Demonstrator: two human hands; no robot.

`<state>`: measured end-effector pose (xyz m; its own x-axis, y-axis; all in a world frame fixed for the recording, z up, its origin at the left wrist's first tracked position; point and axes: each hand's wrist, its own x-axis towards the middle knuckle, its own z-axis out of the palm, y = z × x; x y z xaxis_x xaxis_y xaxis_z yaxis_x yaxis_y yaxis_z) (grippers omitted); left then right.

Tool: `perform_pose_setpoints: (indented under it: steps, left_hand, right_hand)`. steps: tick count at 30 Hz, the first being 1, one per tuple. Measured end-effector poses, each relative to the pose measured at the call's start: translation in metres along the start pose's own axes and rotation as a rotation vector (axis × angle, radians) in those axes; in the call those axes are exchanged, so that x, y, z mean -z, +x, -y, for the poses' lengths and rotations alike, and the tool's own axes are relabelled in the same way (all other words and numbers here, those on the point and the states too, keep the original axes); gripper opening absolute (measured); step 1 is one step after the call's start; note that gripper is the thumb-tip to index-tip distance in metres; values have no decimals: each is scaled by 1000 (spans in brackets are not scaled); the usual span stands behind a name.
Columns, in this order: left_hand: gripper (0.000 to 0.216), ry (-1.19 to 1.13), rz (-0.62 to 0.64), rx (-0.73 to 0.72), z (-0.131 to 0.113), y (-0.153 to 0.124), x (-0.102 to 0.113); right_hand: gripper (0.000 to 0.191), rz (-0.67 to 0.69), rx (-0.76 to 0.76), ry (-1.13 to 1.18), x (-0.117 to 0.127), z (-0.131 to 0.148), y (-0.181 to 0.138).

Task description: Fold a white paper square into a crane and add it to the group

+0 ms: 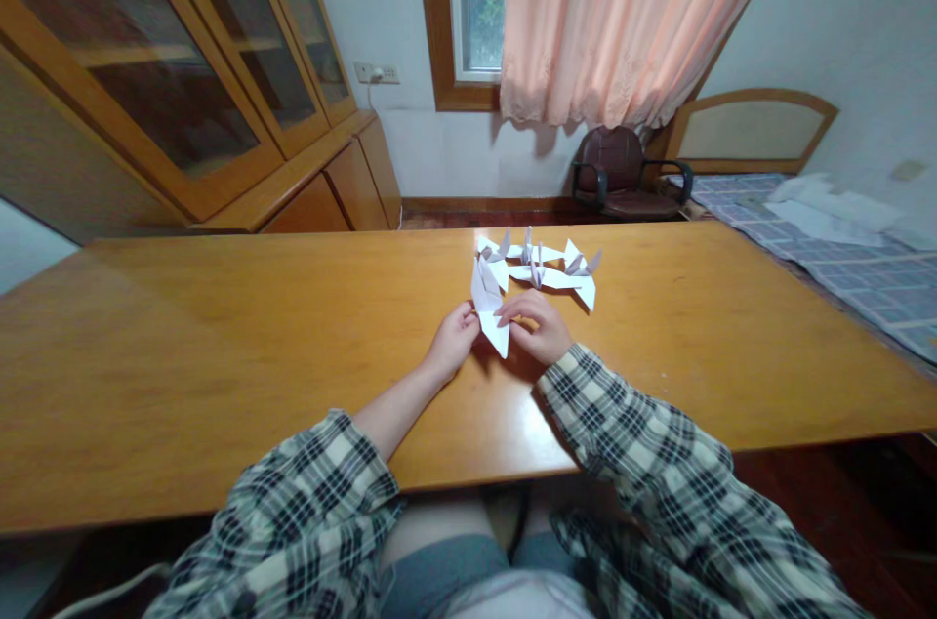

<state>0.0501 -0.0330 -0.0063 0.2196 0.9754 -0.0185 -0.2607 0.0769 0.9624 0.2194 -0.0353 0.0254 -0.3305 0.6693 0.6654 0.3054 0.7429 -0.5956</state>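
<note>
Between my two hands is a folded piece of white paper (488,295), long and pointed at its near end, held a little above the table. My left hand (455,338) pinches its left edge, fingers closed. From the other side my right hand (540,326) grips the right edge, with the thumb below and fingers lying on the paper's face. Just beyond the paper stand several white origami cranes (557,275) with wings spread, close together. The held paper overlaps the nearest left crane in view, so part of that one is hidden.
The wooden table (220,355) spreads wide to both sides. Past its far edge are a brown office chair (622,172) and a pink curtain (622,14) by the window. A glass-door cabinet (220,62) stands at left, a bed (841,238) at right.
</note>
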Motion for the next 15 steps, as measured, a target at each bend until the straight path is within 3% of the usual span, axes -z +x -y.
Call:
perform_pose_setpoints:
  steps: [5,10,15]
  left_hand:
    - [41,-44,-20,9,-2,0,-1]
    - [33,10,10,-20,-2,-1,-1]
    - [34,23,72,5,-1,-2,-2]
  right_hand:
    - [20,8,48,-6,-1,0,0]
    - [19,-14,50,3,-1,-1,0]
    - [17,-56,-57,-14,-3,-3,-2]
